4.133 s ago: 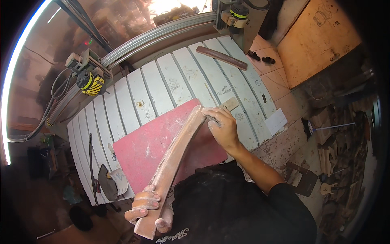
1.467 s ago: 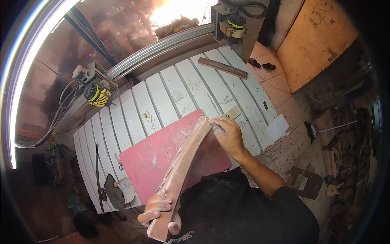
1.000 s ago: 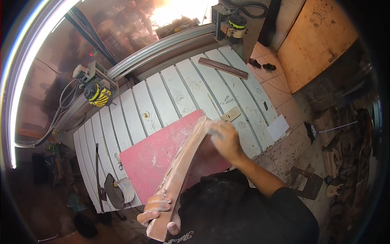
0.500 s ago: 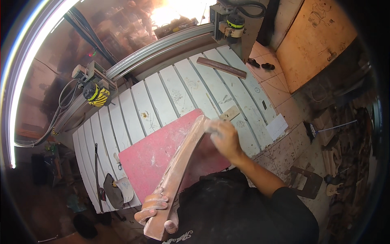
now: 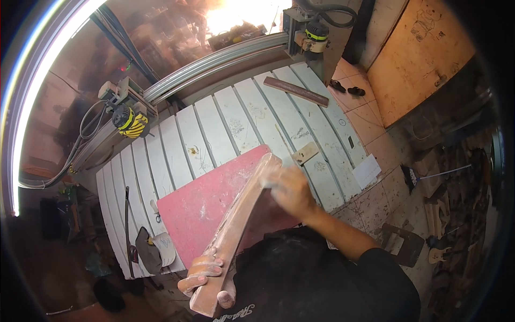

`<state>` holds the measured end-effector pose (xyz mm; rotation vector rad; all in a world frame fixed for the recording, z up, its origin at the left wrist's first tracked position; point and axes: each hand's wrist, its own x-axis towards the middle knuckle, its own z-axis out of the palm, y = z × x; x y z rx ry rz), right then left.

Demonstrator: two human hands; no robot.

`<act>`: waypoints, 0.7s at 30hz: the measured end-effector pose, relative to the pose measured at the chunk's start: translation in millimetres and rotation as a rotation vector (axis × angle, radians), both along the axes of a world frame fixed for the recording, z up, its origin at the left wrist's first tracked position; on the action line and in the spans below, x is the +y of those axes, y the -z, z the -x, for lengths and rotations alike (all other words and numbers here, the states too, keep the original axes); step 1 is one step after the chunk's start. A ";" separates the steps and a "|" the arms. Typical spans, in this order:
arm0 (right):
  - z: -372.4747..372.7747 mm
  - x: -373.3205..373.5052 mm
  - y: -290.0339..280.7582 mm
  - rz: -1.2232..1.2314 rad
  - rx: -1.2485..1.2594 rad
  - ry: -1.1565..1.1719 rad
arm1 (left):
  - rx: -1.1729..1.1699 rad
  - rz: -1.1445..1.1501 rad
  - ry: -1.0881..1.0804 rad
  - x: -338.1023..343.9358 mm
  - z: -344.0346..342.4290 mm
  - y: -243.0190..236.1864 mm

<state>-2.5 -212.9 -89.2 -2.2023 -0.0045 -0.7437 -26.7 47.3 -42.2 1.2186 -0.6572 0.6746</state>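
Note:
A long, dust-covered piece of light brown wood (image 5: 236, 228), slightly curved and wider at its near end, slants from lower left up to the middle. My left hand (image 5: 206, 276) is closed round that near end, with pale dust on the fingers. Close to the far end, my right hand (image 5: 289, 190) is curled against the wood's right side. Its fingertips are smeared by motion, and something pale at them is too blurred to name. Beneath the wood lies a dusty pink board (image 5: 198, 206).
The board rests on a white slatted table (image 5: 230, 123). On it lie a dark wooden bar (image 5: 296, 92), a small pale block (image 5: 305, 154), a paper sheet (image 5: 367, 170) and a thin black rod (image 5: 127, 225). Motor units (image 5: 130, 122) hang on a metal rail (image 5: 220, 59) behind.
My right hand has slid a little down the wood toward me, away from its far tip. My left hand keeps its hold in the same place. The view has shifted slightly.

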 end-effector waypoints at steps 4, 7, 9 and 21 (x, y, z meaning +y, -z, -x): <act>-6.3 -12.4 2.7 0.019 0.046 0.020 | -0.015 -0.011 0.017 -4.0 0.6 1.2; 7.3 5.7 -21.2 0.057 0.062 -0.125 | -0.050 -0.016 0.010 -2.3 2.5 6.1; -7.2 -24.4 -5.0 0.154 0.139 -0.044 | -0.064 -0.045 -0.008 4.8 5.3 4.8; -5.2 -33.9 -23.5 0.233 0.260 -0.094 | -0.052 -0.191 0.000 5.5 6.0 -0.8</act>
